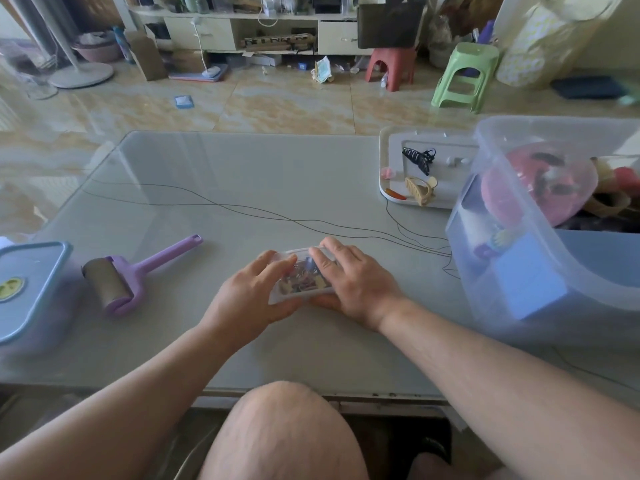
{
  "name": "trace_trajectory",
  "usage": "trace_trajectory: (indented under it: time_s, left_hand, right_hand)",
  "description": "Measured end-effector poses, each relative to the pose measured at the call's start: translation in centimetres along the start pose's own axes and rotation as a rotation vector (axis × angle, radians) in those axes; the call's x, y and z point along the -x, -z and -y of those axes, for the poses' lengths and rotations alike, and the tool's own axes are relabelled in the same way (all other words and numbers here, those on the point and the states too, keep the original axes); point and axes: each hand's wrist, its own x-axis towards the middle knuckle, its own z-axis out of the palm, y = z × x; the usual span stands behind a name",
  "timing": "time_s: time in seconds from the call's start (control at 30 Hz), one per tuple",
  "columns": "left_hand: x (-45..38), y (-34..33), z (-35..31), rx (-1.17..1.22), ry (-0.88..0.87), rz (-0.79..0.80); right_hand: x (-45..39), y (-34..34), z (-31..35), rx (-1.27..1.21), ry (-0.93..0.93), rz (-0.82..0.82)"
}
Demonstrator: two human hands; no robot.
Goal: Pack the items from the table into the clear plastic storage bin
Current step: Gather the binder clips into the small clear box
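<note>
Fingers curled round small clear box (300,279) | left hand (249,296), right hand (349,278) | on table (242,174)

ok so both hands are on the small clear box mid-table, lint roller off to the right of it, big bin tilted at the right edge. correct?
One error: in the head view the purple lint roller lies left of the small clear box, not right. The rest holds: left hand and right hand grip the box, and the clear storage bin sits tilted at the right edge.

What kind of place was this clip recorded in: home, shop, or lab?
Most likely a lived-in home, probably a living room. A low cabinet crowded with household clutter lines the far wall, plastic stools stand on the tiled floor, and a glass-topped table serves as the work surface.
</note>
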Motion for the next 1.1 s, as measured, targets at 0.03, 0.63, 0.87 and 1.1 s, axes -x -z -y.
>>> trace_trajectory:
  time_s: [0.03,0.63,0.87,1.1]
  left_hand:
    - [0.1,-0.4,0.1,-0.016,-0.021,-0.018]
    - [0.6,-0.7,0.7,0.110,0.077,0.036]
    - [0.3,-0.3,0.0,0.284,0.266,0.006]
    - [-2.2,2.1,-4.9,1.314,0.560,-0.010]
  right_hand:
    - [0.0,-0.2,0.1,0.016,0.005,-0.024]
    - [0.6,-0.9,0.2,-0.203,-0.072,-0.010]
    - [0.2,-0.1,0.3,-0.263,-0.037,-0.071]
    - [-0.4,6.9,2.3,-0.411,-0.150,-0.158]
